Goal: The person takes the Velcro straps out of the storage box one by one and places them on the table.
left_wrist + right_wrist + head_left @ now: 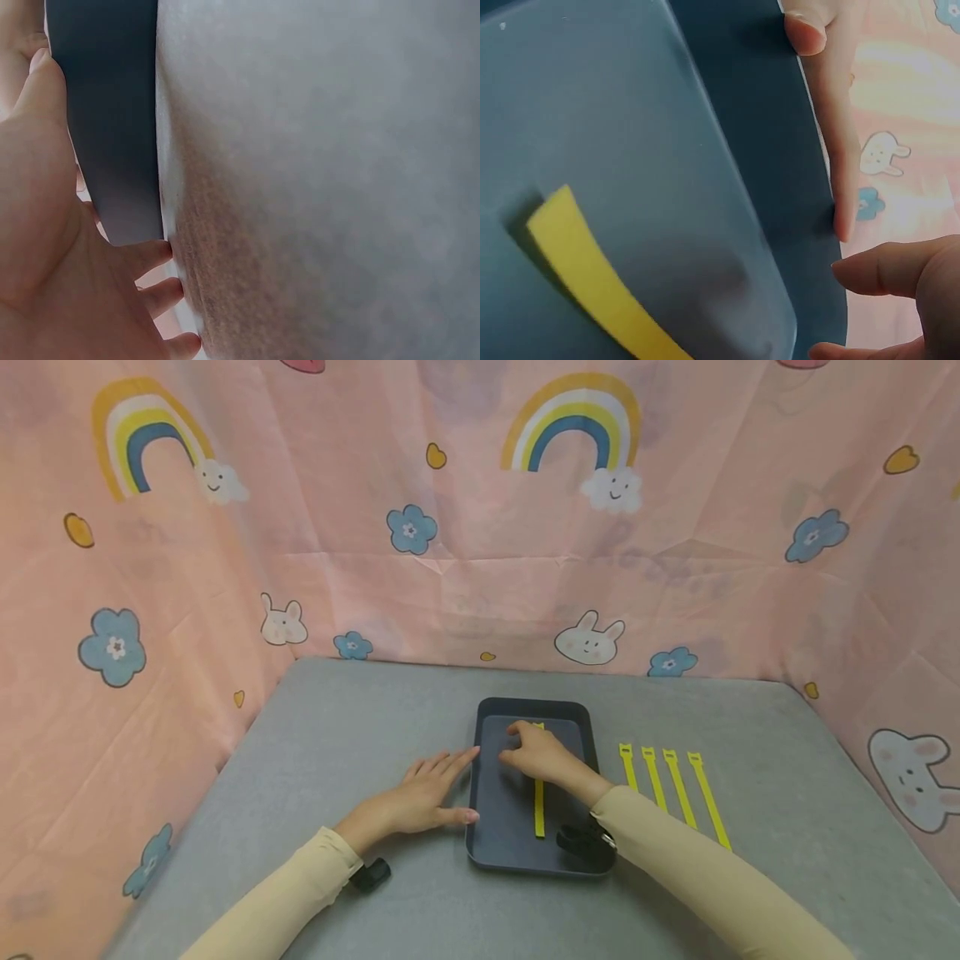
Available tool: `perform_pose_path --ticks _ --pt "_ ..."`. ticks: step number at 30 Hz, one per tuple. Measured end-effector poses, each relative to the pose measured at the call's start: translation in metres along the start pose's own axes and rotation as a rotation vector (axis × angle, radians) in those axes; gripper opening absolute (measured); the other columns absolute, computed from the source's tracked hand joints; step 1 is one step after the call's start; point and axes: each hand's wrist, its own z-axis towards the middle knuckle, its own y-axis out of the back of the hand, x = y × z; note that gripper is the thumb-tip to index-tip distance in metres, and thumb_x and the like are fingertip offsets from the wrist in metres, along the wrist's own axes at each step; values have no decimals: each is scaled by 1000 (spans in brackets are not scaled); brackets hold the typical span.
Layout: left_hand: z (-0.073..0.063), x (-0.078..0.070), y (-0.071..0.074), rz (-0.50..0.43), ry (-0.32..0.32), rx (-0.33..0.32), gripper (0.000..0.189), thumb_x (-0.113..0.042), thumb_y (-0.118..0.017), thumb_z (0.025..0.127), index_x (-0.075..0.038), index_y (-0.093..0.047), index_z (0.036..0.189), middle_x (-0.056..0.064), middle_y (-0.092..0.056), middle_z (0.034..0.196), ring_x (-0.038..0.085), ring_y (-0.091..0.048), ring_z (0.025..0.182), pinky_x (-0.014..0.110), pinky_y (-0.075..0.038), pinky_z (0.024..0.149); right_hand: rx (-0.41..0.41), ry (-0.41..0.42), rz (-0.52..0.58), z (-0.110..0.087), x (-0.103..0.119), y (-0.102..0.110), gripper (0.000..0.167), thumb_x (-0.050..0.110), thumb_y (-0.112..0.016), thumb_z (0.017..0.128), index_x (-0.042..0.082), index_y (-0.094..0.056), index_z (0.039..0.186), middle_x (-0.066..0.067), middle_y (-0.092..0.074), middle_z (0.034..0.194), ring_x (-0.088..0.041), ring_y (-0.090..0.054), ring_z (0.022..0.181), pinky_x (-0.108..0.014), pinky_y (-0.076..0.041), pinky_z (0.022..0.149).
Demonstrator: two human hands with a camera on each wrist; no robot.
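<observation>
A dark grey rectangular tray [502, 852] stands on the table. My left hand [416, 802] is at its left side, thumb and index fingertip touching the rim, fingers spread. The left wrist view shows the thumb and fingers along the outside of the tray wall [105, 97]. Inside the tray lies a yellow strap [539, 814] with a slotted head, lengthwise. My right hand [551, 756] hovers over its upper half and covers part of it. In the right wrist view, thumb and index finger stand apart, and the strap's tail [600, 285] curves slightly.
Right of the tray, several more yellow straps [678, 785] lie side by side, partly hidden by the right sleeve [697, 868]. A grey table [375, 718] carries everything. Behind and beside it hangs a pink printed cloth [480, 577]. Each wrist wears a black device.
</observation>
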Motion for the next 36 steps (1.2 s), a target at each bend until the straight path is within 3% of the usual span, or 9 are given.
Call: perform_pose_path --ticks 11,18,26,32,36 --pt "2 0 1 6 6 2 95 -65 -56 90 -30 -2 161 7 -22 166 38 -17 154 65 -13 119 -45 112 85 2 4 21 55 26 -60 96 3 -47 143 -25 -52 143 -41 -53 129 -53 -49 100" --pt "1 -2 1 12 12 -1 95 -65 -56 90 -31 -3 161 6 -22 166 38 -18 154 63 -12 120 -113 157 247 9 -11 39 50 22 -57 100 7 -45 145 -21 -50 145 -40 -50 133 -52 -47 103" --pt "0 -1 3 16 6 0 95 -64 -57 90 -29 -3 161 8 -23 166 38 -18 154 64 -12 120 -116 79 312 19 -32 39 47 17 -59 99 2 -48 142 -25 -52 140 -40 -51 129 -52 -45 103" --pt "-1 -1 3 22 7 1 95 -64 -57 90 -29 -3 161 6 -22 166 37 -18 154 64 -13 120 -46 -25 315 27 -43 33 47 14 -61 97 1 -50 140 -25 -53 134 -36 -56 116 -44 -50 94" --pt "-1 -2 3 23 -4 5 95 -64 -56 91 -28 -3 161 7 -22 166 38 -19 153 64 -13 119 -47 -42 312 31 -51 28 47 8 -64 94 0 -52 138 -25 -54 128 -32 -57 109 -38 -53 86"
